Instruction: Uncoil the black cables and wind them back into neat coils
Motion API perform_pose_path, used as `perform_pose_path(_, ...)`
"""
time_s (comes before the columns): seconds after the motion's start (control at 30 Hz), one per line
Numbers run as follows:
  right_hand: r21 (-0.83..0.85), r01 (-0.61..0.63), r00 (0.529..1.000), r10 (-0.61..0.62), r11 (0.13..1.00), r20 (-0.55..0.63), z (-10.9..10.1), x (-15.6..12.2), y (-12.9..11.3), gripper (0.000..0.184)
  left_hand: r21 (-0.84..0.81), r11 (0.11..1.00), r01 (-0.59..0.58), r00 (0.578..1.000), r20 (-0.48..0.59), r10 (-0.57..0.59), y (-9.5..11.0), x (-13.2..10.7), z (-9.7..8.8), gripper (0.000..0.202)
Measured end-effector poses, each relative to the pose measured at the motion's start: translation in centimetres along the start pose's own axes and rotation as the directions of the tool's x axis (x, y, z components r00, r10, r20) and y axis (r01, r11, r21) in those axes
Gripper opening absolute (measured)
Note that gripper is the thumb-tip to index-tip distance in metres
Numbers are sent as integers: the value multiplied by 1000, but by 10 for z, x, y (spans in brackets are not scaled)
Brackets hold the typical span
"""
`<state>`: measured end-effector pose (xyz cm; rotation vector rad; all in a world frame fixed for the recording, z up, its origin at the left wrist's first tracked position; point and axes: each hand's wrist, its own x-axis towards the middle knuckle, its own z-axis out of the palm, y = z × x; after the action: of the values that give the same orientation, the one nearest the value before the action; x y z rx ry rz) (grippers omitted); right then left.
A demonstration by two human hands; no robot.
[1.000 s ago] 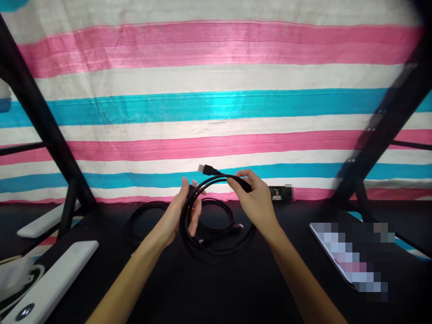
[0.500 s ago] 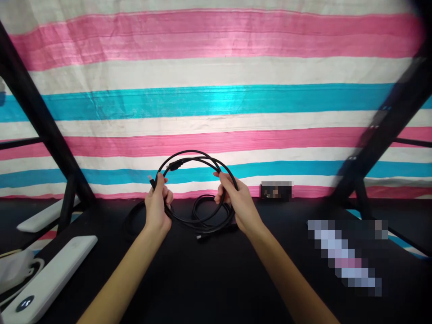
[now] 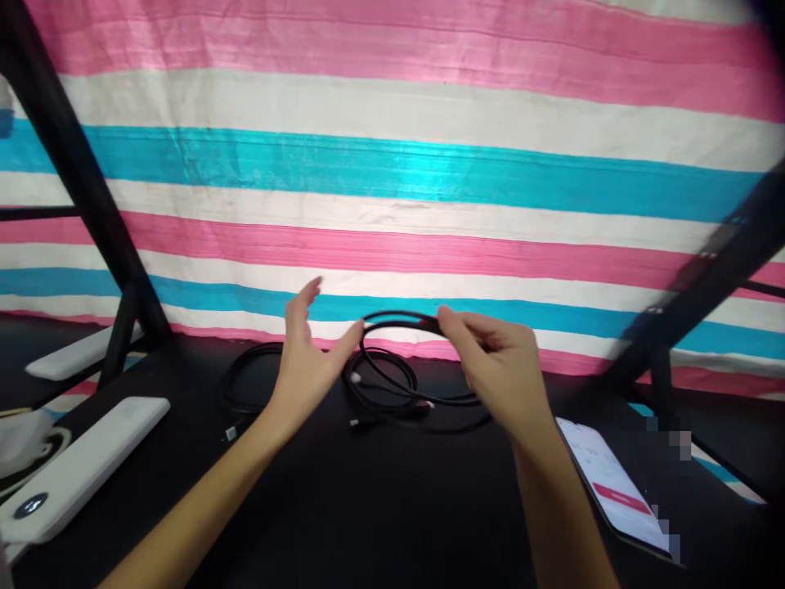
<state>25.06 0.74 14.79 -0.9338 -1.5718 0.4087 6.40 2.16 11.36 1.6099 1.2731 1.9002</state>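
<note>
A black table point(image 3: 368, 515) meets a pink, blue and white striped sheet point(image 3: 392, 106), which fills 12 o'clock; dark posts point(image 3: 91, 196) slant at about 10 and 3 o'clock. The looped black cable point(image 3: 398, 312) hangs in the air towards 6 o'clock from the view's centre. The right hand point(image 3: 506, 360), at 4 o'clock, pinches it; the left hand point(image 3: 307, 360), at 8, is spread, its thumb tip at the loop's edge, touching or not I cannot tell. Farther out on the table, a phone point(image 3: 610, 478) lies at 4 o'clock and a white power bank point(image 3: 91, 462) at 8.
</note>
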Motion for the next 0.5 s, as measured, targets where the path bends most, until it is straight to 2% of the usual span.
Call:
perform_pose_path(0.03,-84,53,998,-54,995,-14,2,-3,-4,28,4,998,-63,997,55,62,11,-5,-1,59)
perform_pose_path(0.1,-171,125,992,-126,977,5,6,-10,-11,16,-50,998,-45,971,231,56,29,-13,-1,50)
perform_pose_path(0.17,-200,160,987,-158,967,24,9,-16,-17,13,-82,992,94,901,432,-50,36,-19,-2,21)
perform_pose_path(0.2,-203,160,987,-160,966,16,10,-17,-19,14,-78,980,184,853,508,-120,37,-20,-3,18)
perform_pose_path(0.23,-195,150,988,-153,969,3,10,-17,-21,15,-71,962,263,816,548,-183,35,-19,-4,27)
perform_pose_path(0.27,-176,132,991,-136,976,-8,10,-17,-22,17,-76,943,325,801,552,-232,33,-17,-6,35)
perform_pose_path(0.3,-144,108,994,-111,984,-10,10,-16,-22,18,-106,922,371,811,521,-267,31,-14,-9,39)
perform_pose_path(0.4,23,-12,999,11,1000,35,16,-10,-16,18,-344,834,432,889,315,-331,26,-2,-17,46)
perform_pose_path(0.47,234,-121,991,102,965,92,25,-8,-11,20,-517,723,458,888,226,-401,27,6,-22,52)
perform_pose_path(0.5,359,-175,982,137,917,127,32,-8,-9,25,-582,666,466,877,207,-433,27,8,-23,53)
